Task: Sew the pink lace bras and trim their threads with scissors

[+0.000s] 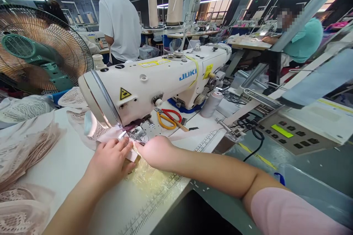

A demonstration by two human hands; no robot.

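Note:
A white JUKI sewing machine [143,80] stands before me, its needle area lit. My left hand [110,158] lies just in front of the needle area, fingers stretched forward on a pale fabric piece [131,155] and thumb set apart. Close beside it, my right hand [156,152] is closed, its fingertips at the edge of the same fabric near the presser foot. Most of its fingers are hidden from view. Beige lace fabric [91,130] lies behind and left of the needle area. Under my hands is a crinkled yellowish clear film [150,178].
Lace pieces [30,147] are piled at left. Yellow-handled snips [167,121], red-handled scissors [176,114] and a grey thread cone [211,104] sit by the machine. A tape feeder with control box [298,128] stands right, a fan [41,47] left. Other people [120,25] are beyond.

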